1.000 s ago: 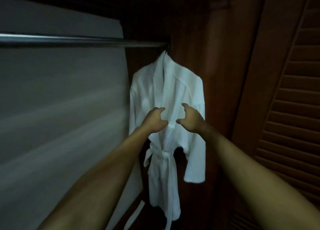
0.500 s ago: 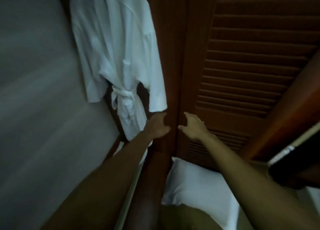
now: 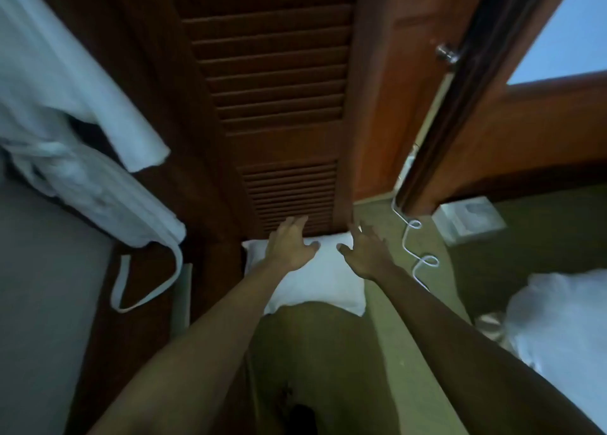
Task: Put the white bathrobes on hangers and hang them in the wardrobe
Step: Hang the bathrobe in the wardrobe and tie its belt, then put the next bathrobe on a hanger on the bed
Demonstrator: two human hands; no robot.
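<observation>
We are reaching our left hand point(image 3: 290, 246) and right hand point(image 3: 366, 250), fingers spread and holding nothing, over a white pillow point(image 3: 315, 283); the white bathrobe point(image 3: 75, 132) is hanging at left beside the louvered wardrobe door point(image 3: 272, 83).

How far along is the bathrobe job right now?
One white bathrobe already hangs inside the wardrobe at the left, belt tied. Both hands, left hand and right hand, are open and hold nothing, reaching down over a white pillow by the louvred door. White fabric at the right may be the next robe; it is too blurred to tell.
</observation>
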